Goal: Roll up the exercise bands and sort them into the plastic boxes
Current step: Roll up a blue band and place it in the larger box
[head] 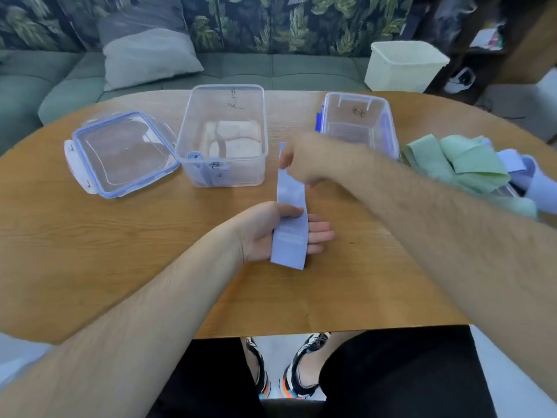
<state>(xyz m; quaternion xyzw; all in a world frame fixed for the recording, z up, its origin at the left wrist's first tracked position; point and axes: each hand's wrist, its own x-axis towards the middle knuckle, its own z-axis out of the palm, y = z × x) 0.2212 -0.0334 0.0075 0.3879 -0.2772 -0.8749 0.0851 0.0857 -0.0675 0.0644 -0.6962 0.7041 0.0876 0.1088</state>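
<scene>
Flat lavender band [291,218], smooth strip: left hand [271,230] thumb-pinches its lower end; right hand [304,164] fingers grip the top, above wood-grain table [120,251].

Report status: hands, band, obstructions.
Left hand holds band low, right hand pinches its top. Band unrolled. One roll in left box. Nothing blocking.

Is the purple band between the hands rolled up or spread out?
Spread out: the purple band runs flat between the left hand and the right hand, no roll visible.
</scene>
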